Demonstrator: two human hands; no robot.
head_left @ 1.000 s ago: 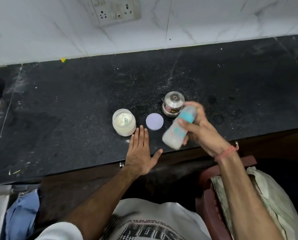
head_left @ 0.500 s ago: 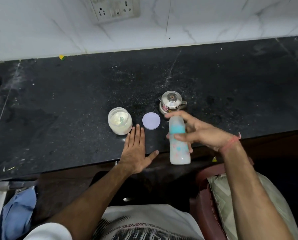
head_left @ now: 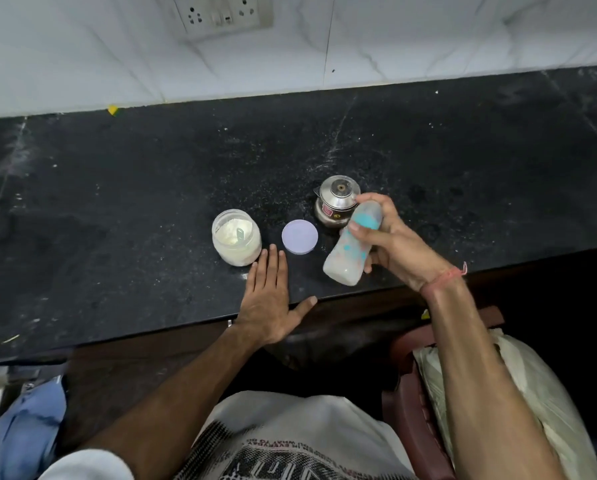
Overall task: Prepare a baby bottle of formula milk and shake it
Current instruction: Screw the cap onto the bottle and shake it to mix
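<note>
My right hand (head_left: 399, 247) grips a baby bottle (head_left: 350, 249) with a teal collar and milky liquid inside, holding it tilted above the front edge of the black counter (head_left: 117, 209); the bottle looks motion-blurred. Flat on the counter near the edge rests my left hand (head_left: 269, 303), fingers straight, holding nothing. Just beyond its fingertips stands an open jar of white formula powder (head_left: 236, 241) with a scoop in it. The jar's lilac lid (head_left: 299, 236) lies beside it.
A small steel pot with a lid (head_left: 335, 202) stands behind the bottle. A wall socket (head_left: 221, 12) sits on the white tiled wall. A dark red chair with a pale bag (head_left: 519, 393) is at the lower right, blue cloth (head_left: 27, 424) at the lower left.
The bottle swung from tilted to upright and back to tilted in my right hand, which moved up and down with it. My left hand stayed flat on the counter.
</note>
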